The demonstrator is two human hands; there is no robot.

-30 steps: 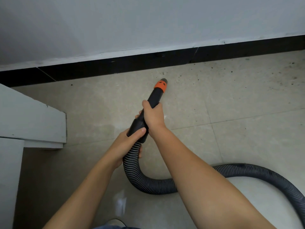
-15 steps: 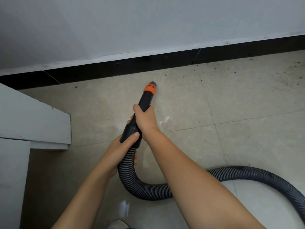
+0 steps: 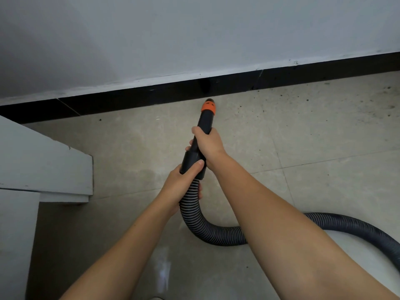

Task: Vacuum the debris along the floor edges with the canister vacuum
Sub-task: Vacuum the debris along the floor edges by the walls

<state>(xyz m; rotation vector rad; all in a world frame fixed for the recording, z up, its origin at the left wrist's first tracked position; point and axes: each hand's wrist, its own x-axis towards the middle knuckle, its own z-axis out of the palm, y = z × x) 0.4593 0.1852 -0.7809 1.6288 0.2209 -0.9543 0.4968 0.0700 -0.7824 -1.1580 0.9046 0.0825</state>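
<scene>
Black plastic vacuum nozzle with an orange tip (image 3: 208, 108) points at the floor's far edge, just beside the black baseboard (image 3: 151, 96); the right hand (image 3: 208, 145) grips its tube, the left hand (image 3: 184, 180) grips the cuff above the ribbed grey hose (image 3: 205, 226). Dark specks of debris (image 3: 303, 100) lie along the far right edge, so I judge the tip should stay low, tracking rightward slowly against the baseboard.

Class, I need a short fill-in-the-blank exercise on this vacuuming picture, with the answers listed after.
1. The collar at the tip of the vacuum nozzle is coloured ____.
2. The right hand grips the nozzle, while the left hand holds it where the ribbed ____ joins.
3. The dark specks of debris lie mostly to the ____ of the nozzle.

Answers: orange; hose; right
</scene>
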